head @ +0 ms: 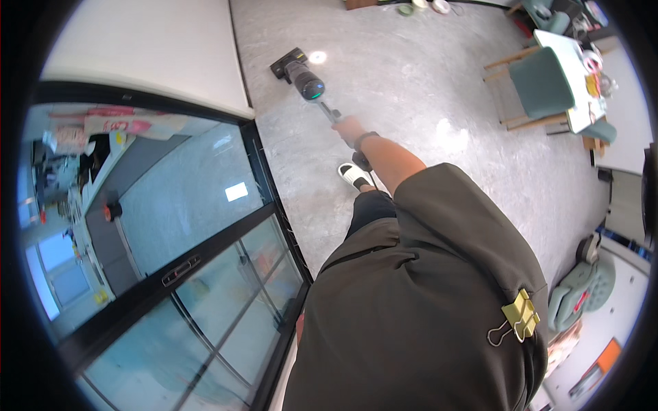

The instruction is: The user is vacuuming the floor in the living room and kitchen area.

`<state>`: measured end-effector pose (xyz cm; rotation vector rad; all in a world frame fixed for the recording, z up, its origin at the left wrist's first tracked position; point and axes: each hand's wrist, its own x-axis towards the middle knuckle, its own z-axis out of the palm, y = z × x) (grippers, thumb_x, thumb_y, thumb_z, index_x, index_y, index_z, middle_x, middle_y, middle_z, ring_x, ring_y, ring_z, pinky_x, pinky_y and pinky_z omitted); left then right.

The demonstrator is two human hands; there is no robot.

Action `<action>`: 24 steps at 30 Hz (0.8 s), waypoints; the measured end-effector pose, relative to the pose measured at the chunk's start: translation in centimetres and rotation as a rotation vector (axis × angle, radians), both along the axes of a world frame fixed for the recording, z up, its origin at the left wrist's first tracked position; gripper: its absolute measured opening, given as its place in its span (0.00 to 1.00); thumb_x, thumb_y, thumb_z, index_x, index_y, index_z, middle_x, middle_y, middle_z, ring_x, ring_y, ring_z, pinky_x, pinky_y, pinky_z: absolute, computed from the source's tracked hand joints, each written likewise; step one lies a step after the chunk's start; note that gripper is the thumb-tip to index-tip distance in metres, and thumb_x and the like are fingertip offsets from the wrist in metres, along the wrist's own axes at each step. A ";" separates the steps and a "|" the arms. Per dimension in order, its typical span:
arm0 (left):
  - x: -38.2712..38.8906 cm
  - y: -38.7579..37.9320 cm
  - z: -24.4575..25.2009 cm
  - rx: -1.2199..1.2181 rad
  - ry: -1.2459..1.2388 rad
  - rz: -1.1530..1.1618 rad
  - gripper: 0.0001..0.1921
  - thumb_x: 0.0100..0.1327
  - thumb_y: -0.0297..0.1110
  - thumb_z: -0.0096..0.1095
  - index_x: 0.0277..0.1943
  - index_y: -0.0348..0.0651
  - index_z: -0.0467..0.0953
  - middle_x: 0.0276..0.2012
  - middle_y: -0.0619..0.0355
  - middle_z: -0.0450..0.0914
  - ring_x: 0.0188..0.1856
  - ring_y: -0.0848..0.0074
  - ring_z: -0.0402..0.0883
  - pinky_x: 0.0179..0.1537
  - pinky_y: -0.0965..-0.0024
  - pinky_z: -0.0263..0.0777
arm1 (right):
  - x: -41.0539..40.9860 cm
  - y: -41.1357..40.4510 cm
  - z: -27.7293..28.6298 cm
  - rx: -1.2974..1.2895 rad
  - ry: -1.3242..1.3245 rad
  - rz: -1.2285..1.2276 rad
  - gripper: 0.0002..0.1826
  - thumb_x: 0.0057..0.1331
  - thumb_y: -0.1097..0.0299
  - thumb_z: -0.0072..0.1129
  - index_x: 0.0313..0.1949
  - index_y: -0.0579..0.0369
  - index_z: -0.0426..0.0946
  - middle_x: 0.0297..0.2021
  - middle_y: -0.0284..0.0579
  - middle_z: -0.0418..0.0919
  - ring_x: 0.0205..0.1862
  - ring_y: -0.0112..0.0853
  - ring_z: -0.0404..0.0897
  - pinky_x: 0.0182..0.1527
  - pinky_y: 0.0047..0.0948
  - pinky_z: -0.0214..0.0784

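My right hand grips the grey pole of an upright floor cleaner, my arm stretched forward. A dark band circles my wrist. The cleaner leans towards me, with a dark cylindrical body and a small lit display. Its wide black floor head rests on the grey floor near the foot of a white wall. The dark handle end shows just behind my wrist. My left hand is out of view. One foot in a white slide sandal stands behind the cleaner.
On my left is a black-framed glass sliding door, with a kitchen counter beyond its opening. A white table and green chair stand at upper right. Bowls lie on the floor ahead. A green tufted armchair is at lower right.
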<state>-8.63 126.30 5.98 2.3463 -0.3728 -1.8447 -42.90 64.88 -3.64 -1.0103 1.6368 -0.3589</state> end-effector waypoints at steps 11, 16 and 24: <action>12.6 -9.3 -4.4 -0.154 0.120 -0.323 0.17 0.69 0.41 0.46 0.54 0.41 0.69 0.46 0.51 0.79 0.49 0.67 0.78 0.47 0.63 0.73 | -9.9 17.0 3.1 0.144 0.130 0.085 0.19 0.52 0.57 0.60 0.17 0.64 0.77 0.13 0.47 0.75 0.16 0.34 0.76 0.24 0.35 0.69; 12.5 -15.5 -2.3 -0.106 0.016 -0.023 0.17 0.69 0.39 0.45 0.56 0.40 0.68 0.47 0.49 0.79 0.51 0.65 0.78 0.50 0.60 0.73 | -13.1 27.0 11.9 0.327 0.194 0.009 0.19 0.50 0.58 0.62 0.13 0.62 0.75 0.13 0.47 0.76 0.16 0.33 0.76 0.24 0.32 0.69; 9.3 -13.6 -1.0 -0.089 0.015 -0.111 0.18 0.68 0.39 0.48 0.56 0.41 0.69 0.45 0.53 0.80 0.46 0.66 0.79 0.46 0.63 0.72 | -10.0 25.1 15.4 0.398 -0.286 -0.591 0.14 0.57 0.72 0.59 0.15 0.57 0.69 0.12 0.43 0.69 0.12 0.32 0.68 0.16 0.33 0.58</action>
